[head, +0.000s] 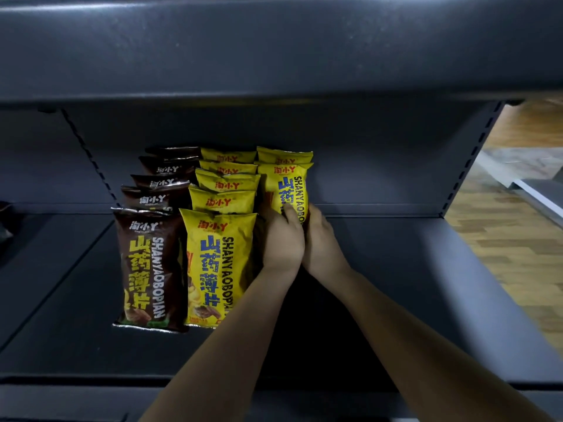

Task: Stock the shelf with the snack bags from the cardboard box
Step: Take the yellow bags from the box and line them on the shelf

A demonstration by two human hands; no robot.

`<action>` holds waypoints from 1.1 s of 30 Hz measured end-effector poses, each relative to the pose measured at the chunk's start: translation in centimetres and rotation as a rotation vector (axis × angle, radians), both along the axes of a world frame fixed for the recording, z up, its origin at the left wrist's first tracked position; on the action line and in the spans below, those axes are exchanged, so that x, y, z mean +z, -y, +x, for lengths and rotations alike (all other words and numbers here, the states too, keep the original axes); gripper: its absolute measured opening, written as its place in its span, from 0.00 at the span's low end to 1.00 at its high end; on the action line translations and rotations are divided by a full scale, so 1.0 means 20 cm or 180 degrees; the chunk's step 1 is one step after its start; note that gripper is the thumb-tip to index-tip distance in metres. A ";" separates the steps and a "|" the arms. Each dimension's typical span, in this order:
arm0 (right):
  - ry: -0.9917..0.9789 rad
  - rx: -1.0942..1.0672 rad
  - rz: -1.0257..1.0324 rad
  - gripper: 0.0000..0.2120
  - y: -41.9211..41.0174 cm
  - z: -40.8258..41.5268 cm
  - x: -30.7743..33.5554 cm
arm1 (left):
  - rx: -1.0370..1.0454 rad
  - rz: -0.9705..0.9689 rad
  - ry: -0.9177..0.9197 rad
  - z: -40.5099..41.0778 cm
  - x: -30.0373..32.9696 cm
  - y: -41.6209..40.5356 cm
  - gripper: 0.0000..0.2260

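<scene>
I see a dark metal shelf (396,269) with three rows running near to far: brown bags (149,269) left, a full yellow row (219,263) middle, a short yellow row far right. My left hand (281,239) and right hand (323,242) together clasp the base of the upright yellow bag (288,190), likely steadying it against the one behind. Cardboard box not in view.

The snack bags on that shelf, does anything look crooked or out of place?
Nothing stands out. The brown row and the yellow row stand upright and neat. The third row holds only two yellow bags, the front one held by both hands.
</scene>
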State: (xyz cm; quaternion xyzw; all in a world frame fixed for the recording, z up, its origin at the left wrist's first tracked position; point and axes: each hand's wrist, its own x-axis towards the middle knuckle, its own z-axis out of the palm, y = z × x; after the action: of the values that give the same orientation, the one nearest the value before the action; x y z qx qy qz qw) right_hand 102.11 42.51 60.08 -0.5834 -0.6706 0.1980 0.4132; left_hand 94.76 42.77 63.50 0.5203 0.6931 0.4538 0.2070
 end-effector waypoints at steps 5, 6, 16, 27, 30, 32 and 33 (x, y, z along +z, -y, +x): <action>0.0295 -0.0112 0.0066 0.22 0.10 0.07 0.02 | -0.0310 0.0045 -0.0071 0.01 0.06 0.14 0.25; 0.0337 -0.0138 0.0070 0.20 0.12 0.08 0.03 | -0.0330 0.0192 -0.0160 0.01 0.07 0.17 0.25; 0.0563 -0.0286 0.0089 0.13 0.43 0.20 0.08 | -0.0740 0.0427 -0.0750 0.04 0.04 0.50 0.15; 0.0529 -0.0127 0.0304 0.13 0.87 0.37 0.08 | -0.0904 0.0267 -0.1087 0.07 -0.03 0.91 0.14; 0.0537 -0.0055 0.0348 0.12 0.98 0.44 0.07 | -0.0905 0.0294 -0.1129 0.08 -0.07 1.01 0.13; 0.0544 -0.0057 0.0408 0.11 1.05 0.48 0.06 | -0.0942 0.0361 -0.1161 0.10 -0.09 1.07 0.13; 0.0544 -0.0055 0.0454 0.11 1.08 0.50 0.05 | -0.0967 0.0418 -0.1161 0.11 -0.10 1.10 0.13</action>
State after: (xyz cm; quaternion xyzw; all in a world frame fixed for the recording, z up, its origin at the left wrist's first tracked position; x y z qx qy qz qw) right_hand 112.20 20.87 61.02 -0.5730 -0.7107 0.0957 0.3967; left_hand 96.89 20.71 61.47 0.7042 0.6019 0.3602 0.1101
